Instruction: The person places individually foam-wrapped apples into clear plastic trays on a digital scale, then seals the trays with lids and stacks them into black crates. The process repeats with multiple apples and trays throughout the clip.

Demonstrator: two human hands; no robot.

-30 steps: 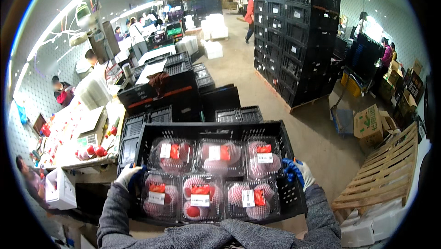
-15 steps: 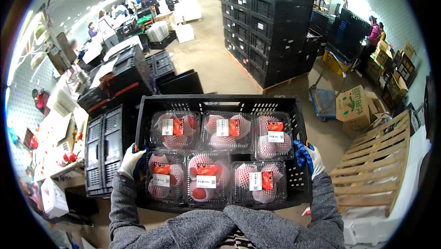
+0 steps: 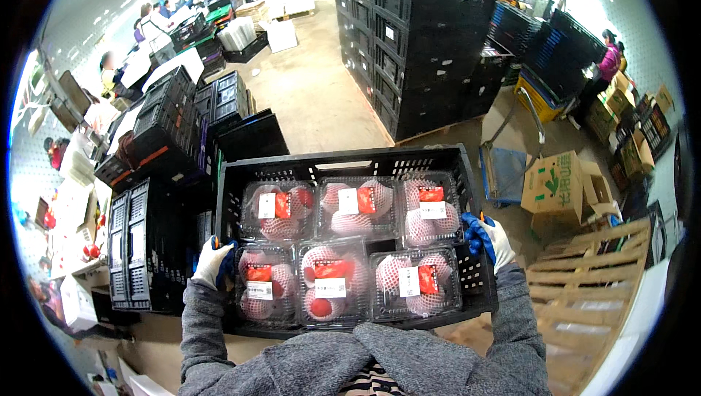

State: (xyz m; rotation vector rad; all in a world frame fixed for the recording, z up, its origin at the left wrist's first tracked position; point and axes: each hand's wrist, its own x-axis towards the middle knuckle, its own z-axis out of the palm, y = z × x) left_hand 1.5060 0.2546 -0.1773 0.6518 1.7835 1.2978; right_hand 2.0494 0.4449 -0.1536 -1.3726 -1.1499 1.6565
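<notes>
I carry a black plastic crate (image 3: 292, 167) in front of my body, gripped at its two short sides. My left hand (image 3: 214, 261), in a white and blue glove, is closed on the left side; its fingertips are partly hidden. My right hand (image 3: 491, 241), gloved alike, has blue fingers curled over the right rim. Inside lie several clear plastic clamshell packs in two rows. One pack (image 3: 332, 283) at the near middle holds round red fruit in foam nets, with a red and white label on the lid. A similar pack (image 3: 356, 208) lies behind it.
A tall stack of black crates (image 3: 438, 52) stands ahead, right of an aisle. Folded black crates (image 3: 139, 246) stand close on my left. At right are a blue trolley (image 3: 504, 177), a cardboard box (image 3: 553, 188) and a wooden pallet (image 3: 584, 272). People work further off on both sides.
The view has shifted: the tall crate stack looks nearer and the left-hand crates have slid leftward. The crate stays in both my hands, with its packs in the same layout.
</notes>
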